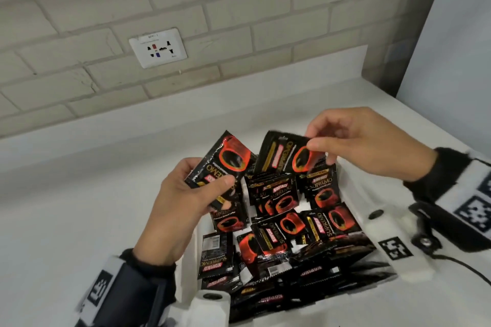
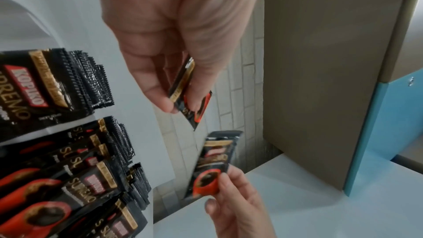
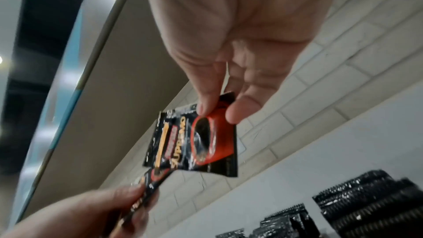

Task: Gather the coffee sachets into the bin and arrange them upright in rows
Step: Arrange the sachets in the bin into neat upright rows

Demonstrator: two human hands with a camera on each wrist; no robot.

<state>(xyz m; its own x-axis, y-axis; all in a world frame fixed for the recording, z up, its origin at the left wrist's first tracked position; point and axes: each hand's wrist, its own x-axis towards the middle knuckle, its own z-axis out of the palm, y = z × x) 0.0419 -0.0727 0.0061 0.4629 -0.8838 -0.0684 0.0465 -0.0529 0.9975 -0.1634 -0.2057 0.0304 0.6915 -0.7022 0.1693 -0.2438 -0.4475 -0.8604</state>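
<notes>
A white bin (image 1: pixel 354 195) on the counter holds black-and-red Kopiko coffee sachets. Several stand upright in rows (image 1: pixel 281 195) at its far end. Others lie loose in a heap (image 1: pixel 292 249) nearer me. My left hand (image 1: pixel 212 180) grips a small stack of sachets (image 1: pixel 225 159) above the bin's left side; the same left hand (image 2: pixel 181 104) and its stack (image 2: pixel 194 109) show in the left wrist view. My right hand (image 1: pixel 316 141) pinches one sachet (image 1: pixel 284 152) by its corner over the upright rows. The right wrist view shows that right hand (image 3: pixel 215 111) and its sachet (image 3: pixel 194 142).
The bin sits on a white countertop (image 1: pixel 93 207) against a pale brick wall with a socket plate (image 1: pixel 158 48). A tall panel (image 1: pixel 451 21) closes the right side. A black cable (image 1: pixel 467 268) runs off by my right wrist.
</notes>
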